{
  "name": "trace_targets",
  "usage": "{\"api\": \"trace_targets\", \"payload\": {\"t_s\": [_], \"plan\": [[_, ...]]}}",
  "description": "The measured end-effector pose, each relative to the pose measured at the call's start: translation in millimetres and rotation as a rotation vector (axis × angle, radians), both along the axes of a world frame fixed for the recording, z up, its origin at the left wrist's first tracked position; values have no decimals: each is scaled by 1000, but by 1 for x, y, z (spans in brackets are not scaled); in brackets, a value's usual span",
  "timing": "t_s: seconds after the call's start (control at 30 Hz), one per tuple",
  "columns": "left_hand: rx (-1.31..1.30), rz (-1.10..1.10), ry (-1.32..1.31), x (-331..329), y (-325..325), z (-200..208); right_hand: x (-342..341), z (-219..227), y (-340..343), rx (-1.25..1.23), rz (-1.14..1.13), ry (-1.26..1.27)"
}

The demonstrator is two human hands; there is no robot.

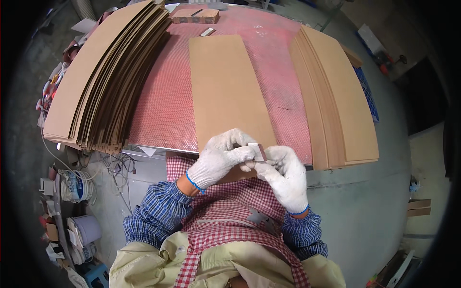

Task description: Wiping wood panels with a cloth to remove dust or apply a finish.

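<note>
In white knit gloves, both of my hands meet over the near end of a long tan board (225,81) lying on the table. Between them is a small block (258,152), white on top with a reddish-brown side, which looks like a sanding block. My left hand (217,158) pinches its left side between thumb and fingers. At its lower right edge, the fingers of my right hand (288,178) are closed on it too. Glove fingers hide part of the block.
Red bubbled sheeting (165,91) covers the table. A tall stack of boards (103,67) stands left, a lower stack (338,96) right. Toward the back are a brown block (195,16) and a small white-topped piece (207,32). Cables and buckets (86,229) crowd the floor at left.
</note>
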State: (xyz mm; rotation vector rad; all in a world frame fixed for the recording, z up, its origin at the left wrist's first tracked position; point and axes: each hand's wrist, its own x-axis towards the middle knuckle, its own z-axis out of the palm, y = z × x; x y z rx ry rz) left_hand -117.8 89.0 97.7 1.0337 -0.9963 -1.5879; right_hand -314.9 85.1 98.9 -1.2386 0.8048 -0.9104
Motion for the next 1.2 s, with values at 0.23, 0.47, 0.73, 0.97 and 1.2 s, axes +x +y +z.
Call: {"api": "trace_targets", "payload": {"t_s": [0.23, 0.47, 0.73, 0.97, 1.2], "plan": [[-60, 76, 103, -7, 4, -22, 3, -1, 0, -92, -46, 158], [-96, 66, -163, -8, 9, -14, 2, 2, 3, 47, -68, 206], [-173, 30, -337, 10, -6, -16, 3, 8, 6, 14, -365, 343], [-345, 598, -763, 115, -87, -39, -25, -8, 5, -151, -311, 971], [-414, 699, -1186, 166, -141, -81, -21, -25, 25, -64, -352, 1025]]}}
